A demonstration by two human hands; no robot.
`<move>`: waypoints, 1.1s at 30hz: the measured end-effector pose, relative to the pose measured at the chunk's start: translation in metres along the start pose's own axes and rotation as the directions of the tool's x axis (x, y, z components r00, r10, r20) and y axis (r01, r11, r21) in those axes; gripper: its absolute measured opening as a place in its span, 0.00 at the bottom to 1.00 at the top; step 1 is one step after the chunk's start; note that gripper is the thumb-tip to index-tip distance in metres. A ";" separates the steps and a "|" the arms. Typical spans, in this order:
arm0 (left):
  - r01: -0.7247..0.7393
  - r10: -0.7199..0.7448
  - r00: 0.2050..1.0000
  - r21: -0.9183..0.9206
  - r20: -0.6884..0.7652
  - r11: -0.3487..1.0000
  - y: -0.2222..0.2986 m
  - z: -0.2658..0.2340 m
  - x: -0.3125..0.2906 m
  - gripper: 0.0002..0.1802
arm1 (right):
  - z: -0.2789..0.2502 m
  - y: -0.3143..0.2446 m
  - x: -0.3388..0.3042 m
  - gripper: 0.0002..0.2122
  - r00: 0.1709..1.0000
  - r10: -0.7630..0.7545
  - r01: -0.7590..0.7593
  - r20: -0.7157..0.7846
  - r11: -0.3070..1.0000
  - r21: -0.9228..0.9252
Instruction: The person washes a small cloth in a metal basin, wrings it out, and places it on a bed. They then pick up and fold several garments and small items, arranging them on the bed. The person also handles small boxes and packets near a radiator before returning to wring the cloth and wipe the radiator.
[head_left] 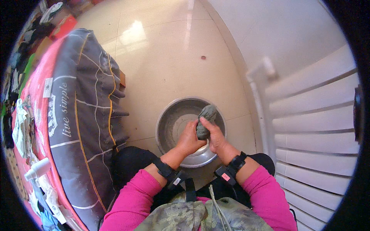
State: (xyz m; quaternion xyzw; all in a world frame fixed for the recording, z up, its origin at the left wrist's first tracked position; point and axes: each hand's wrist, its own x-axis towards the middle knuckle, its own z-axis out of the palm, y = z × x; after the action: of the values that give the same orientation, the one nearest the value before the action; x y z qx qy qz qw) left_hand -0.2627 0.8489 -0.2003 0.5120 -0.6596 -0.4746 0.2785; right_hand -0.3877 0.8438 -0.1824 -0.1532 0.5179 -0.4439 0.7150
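A bunched, twisted grey-green cloth is held up over a round metal basin on the floor between my knees. My left hand is closed around the cloth's lower left side. On its right side, my right hand grips the same cloth, with the thumb lying across it. Both hands sit close together above the basin's near half. The basin's inside looks grey, and its bottom is partly hidden by my hands.
To the left is a bed with a dark grey patterned cover; clothes and a white cylindrical item lie on it. At right stands a white slatted radiator with a pipe. A small brown bit lies on the tiled floor.
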 end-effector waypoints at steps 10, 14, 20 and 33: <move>-0.224 0.263 0.921 0.162 -0.289 0.961 0.021 0.006 -0.001 0.46 | 0.001 -0.022 0.008 0.06 0.977 -0.107 0.157 -0.185 0.947 0.281; -0.246 0.281 0.922 0.158 -0.265 0.956 0.016 0.014 0.003 0.45 | 0.012 -0.011 0.005 0.04 0.955 -0.109 0.208 -0.275 0.908 0.363; 0.187 -0.185 0.976 0.010 -0.120 0.982 0.012 0.011 0.008 0.34 | 0.018 -0.005 -0.002 0.08 0.936 -0.252 0.295 -0.245 0.942 0.160; 0.253 -0.144 0.944 -0.373 0.295 0.893 0.033 -0.016 0.001 0.32 | 0.012 -0.032 -0.006 0.07 0.962 -0.196 0.245 0.193 0.929 -0.277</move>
State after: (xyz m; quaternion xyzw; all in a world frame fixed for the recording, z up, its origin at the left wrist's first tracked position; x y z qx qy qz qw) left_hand -0.2633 0.8434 -0.1645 0.4415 -0.5209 -0.6903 0.2394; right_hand -0.3927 0.8283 -0.1519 -0.3519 0.4986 -0.4246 0.6687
